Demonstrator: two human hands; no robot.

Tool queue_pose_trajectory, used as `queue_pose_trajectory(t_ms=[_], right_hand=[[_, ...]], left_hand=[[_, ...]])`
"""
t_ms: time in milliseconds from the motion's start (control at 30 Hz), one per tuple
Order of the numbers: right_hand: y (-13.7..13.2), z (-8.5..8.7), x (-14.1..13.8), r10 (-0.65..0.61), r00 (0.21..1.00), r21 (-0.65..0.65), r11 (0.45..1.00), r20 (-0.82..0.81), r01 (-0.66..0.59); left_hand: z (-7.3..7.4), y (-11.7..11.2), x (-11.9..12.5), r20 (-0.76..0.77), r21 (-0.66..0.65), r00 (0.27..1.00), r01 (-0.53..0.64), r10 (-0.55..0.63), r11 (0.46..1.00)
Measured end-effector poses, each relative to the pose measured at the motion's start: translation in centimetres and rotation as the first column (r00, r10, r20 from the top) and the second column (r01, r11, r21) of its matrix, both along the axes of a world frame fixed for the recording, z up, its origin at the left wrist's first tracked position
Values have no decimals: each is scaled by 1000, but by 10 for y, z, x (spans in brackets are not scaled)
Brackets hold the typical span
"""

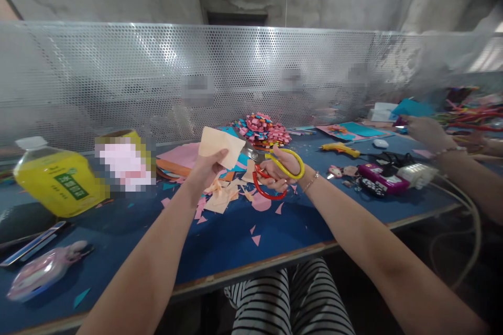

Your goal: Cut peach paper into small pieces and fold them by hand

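My left hand (208,166) is closed on a cream sheet of paper (220,145), holding it raised above the table. In my right hand (282,168) are scissors (295,163) with one yellow and one red handle loop. Their blades point left to the paper's right edge; whether they are touching it I cannot tell. Below both hands lie cream paper scraps (218,200) mixed with pink offcuts. A stack of pink and orange paper (184,158) sits just left of the scraps, partly behind my left hand.
Behind the scissors is a heap of colourful folded paper pieces (261,128). A yellow-labelled plastic jug (58,183) stands left. On the right are a yellow glue gun (340,149) and a purple device (377,178). A co-worker's arm (456,152) reaches in. A perforated metal screen (236,68) borders the back.
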State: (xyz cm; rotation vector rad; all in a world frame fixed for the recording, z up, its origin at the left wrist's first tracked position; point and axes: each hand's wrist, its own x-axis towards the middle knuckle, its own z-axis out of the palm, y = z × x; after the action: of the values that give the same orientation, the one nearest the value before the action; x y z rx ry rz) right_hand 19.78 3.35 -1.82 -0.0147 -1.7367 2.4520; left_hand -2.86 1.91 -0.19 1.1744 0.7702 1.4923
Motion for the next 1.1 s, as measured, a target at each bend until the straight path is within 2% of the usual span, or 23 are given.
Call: queue_pose_trajectory(t_ms=[233, 400, 667, 900, 1100], right_hand=[[-1, 3, 3, -17, 999, 2, 1000, -41, 17], [3, 2, 6, -18, 999, -3, 1000, -46, 18], [9, 0, 10, -130, 991, 21, 991, 22, 130], [3, 2, 7, -142, 989, 20, 990, 43, 141], [-1, 5, 6, -171, 982, 65, 984, 83, 166]], left_hand=[[6, -2, -2, -84, 7, 996, -4, 5, 1000], [5, 1, -7, -164, 43, 986, 12, -5, 999], [6, -1, -3, -87, 18, 995, -54, 55, 998], [6, -3, -4, -164, 6, 986, 3, -2, 1000], [6, -3, -7, -213, -19, 977, -12, 8, 1000]])
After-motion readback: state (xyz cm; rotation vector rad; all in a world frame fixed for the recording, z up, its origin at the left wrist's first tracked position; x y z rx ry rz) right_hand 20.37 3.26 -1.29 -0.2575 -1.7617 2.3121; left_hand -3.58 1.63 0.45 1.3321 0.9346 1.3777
